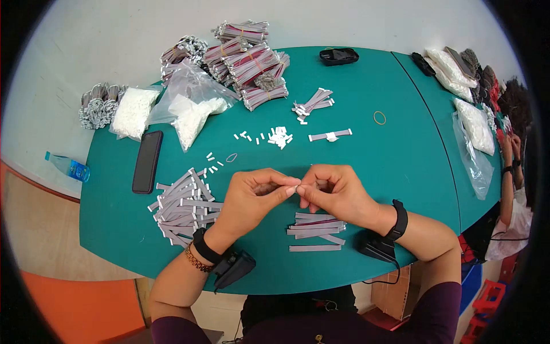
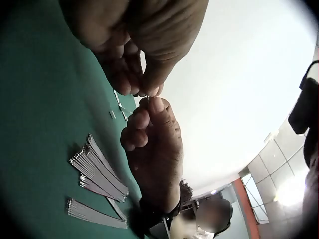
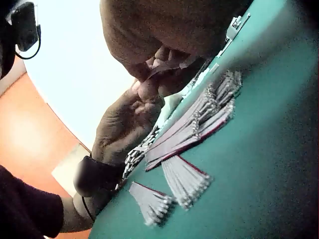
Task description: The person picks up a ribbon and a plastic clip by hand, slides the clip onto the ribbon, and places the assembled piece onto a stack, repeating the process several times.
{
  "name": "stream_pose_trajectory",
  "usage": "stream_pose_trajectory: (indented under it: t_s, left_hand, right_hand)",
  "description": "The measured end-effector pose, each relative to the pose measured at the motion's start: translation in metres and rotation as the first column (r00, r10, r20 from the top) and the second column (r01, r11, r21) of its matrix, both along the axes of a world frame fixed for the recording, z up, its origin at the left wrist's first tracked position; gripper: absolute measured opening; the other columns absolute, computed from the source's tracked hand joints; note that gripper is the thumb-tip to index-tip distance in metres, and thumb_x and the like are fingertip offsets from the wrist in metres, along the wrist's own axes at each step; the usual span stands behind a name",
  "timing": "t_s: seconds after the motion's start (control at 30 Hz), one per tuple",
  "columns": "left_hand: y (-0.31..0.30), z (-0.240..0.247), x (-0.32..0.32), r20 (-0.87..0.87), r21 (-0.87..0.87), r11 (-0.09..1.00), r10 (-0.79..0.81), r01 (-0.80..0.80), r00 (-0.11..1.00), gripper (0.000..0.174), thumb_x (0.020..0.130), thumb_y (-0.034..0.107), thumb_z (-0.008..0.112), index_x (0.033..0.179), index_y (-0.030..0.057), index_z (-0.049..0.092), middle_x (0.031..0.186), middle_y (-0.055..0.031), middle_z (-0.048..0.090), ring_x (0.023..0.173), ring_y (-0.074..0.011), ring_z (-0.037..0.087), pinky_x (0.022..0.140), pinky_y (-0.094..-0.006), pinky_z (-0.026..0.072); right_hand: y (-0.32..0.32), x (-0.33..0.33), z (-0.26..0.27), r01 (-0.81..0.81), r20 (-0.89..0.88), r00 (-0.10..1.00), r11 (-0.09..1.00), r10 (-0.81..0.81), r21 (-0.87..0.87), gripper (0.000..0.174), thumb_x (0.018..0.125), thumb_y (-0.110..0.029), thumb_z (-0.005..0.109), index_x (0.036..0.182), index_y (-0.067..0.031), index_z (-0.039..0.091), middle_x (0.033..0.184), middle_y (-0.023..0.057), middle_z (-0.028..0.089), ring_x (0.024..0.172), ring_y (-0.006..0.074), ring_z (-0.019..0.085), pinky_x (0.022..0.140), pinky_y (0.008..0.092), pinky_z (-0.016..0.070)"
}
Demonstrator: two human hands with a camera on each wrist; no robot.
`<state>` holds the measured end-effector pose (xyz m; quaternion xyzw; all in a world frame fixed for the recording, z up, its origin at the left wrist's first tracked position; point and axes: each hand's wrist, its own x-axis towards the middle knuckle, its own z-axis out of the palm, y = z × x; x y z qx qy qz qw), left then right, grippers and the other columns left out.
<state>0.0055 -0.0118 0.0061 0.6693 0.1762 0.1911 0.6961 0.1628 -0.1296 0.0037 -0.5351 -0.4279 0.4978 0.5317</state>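
Note:
Both hands meet over the table's middle. My left hand pinches a small white piece between thumb and forefinger; the fingertips partly cover it. Touching it from the other side is my right hand, whose curled fingers hold a short grey ribbon cable, seen in the right wrist view. Below the hands lies a stack of grey ribbon cables. Beyond them are a cable with white ends and a small pile of white connectors.
A loose heap of cables lies at left, near a phone. Bags of white parts and bundled cables stand at the back. A rubber band lies right. Another person's arms show at far right.

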Motion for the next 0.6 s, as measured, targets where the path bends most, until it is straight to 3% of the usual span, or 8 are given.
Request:
stream_pose_trajectory:
  t_s: [0.23,0.6]
  left_hand:
    - [0.007,0.000,0.000,-0.003,-0.169,0.986,-0.011,0.010,1.000,0.020,0.084,0.008,0.065,0.102,-0.0006,0.064,0.086,-0.0035,0.064,0.073,-0.0068,0.054,0.068,-0.0205,0.0447]
    - [0.011,0.002,-0.003,0.012,-0.159,0.984,-0.077,0.078,0.997,0.021,0.082,0.004,0.065,0.102,-0.0026,0.063,0.092,-0.0068,0.065,0.085,-0.0110,0.060,0.077,-0.0234,0.0487]
  right_hand:
    - [0.004,0.006,0.011,-0.082,0.029,0.996,0.993,0.084,-0.080,0.016,0.090,-0.016,0.057,0.086,-0.0008,0.061,0.066,0.0014,0.061,0.053,0.0038,0.052,0.048,0.0183,0.0405]
    - [0.003,0.008,0.015,-0.110,-0.070,0.992,0.990,0.104,-0.089,0.014,0.090,-0.014,0.058,0.085,-0.0020,0.063,0.066,0.0018,0.062,0.052,0.0039,0.052,0.048,0.0180,0.0408]
